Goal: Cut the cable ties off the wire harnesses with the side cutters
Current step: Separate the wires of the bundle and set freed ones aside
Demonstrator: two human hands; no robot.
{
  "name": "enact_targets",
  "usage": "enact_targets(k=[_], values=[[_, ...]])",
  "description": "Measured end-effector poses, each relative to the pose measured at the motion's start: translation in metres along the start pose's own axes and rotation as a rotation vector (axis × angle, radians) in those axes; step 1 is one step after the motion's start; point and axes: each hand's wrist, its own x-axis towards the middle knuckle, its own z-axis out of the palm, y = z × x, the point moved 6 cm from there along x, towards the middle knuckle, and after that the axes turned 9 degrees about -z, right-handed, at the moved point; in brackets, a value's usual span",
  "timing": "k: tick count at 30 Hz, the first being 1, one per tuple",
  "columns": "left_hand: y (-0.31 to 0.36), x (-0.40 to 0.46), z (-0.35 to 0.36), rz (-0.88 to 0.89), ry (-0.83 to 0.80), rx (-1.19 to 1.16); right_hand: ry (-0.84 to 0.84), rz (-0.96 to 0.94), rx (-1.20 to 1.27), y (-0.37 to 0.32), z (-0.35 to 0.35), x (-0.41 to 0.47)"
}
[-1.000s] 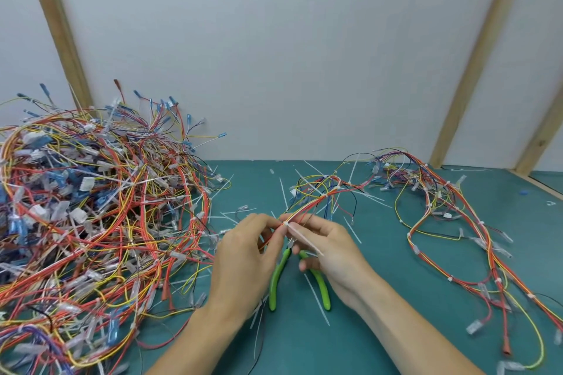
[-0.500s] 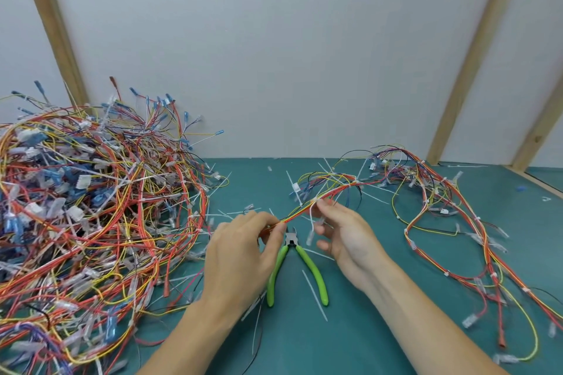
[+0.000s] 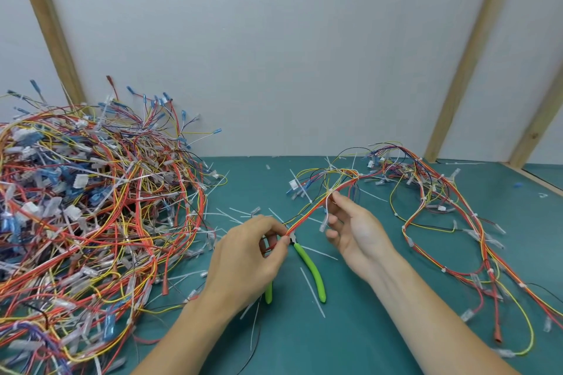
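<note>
A: Hands first, from the head camera. The left hand (image 3: 249,256) pinches the red, orange and yellow wire bundle (image 3: 316,207) between thumb and fingertips, just above the head of the side cutters (image 3: 307,265). The right hand (image 3: 350,228) holds the same bundle further along, fingertips touching it where a white cable tie (image 3: 326,207) hangs down; the other fingers are loosely spread.

B: And the cutters?

A: Flat on the green mat (image 3: 380,329), green handles splayed, one partly hidden under the left hand. Neither hand is on them.

B: So how should the cut go?

A: My guess: keep the bundle taut in the left hand, pick up the cutters with the right, and slip the flat jaw under the tie's strap only, away from the insulation.

B: Room to work?

A: Fair. The big harness pile (image 3: 91,222) crowds the left, the loose harness (image 3: 441,207) trails to the right, and cut tie offcuts (image 3: 312,292) litter the mat between. The white wall (image 3: 274,55) stands well behind.
</note>
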Motion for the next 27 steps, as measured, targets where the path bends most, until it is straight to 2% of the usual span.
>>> enact_targets(k=[6,8,14,20,27], values=[[-0.006,0.005,-0.003,0.005,0.126,-0.065,-0.283,-0.015,-0.257,0.011,0.027,-0.019],[-0.006,0.005,-0.004,0.008,0.141,-0.093,-0.331,-0.053,-0.317,0.014,0.036,-0.025],[-0.002,0.002,-0.006,-0.004,0.143,-0.104,-0.255,-0.203,-0.454,0.007,0.040,-0.030],[0.004,0.001,-0.020,0.014,0.260,-0.001,-0.206,-0.208,-0.421,0.000,0.038,-0.025],[-0.009,0.006,-0.023,-0.073,0.303,-0.156,-0.118,-0.297,-0.480,-0.012,0.026,-0.017]])
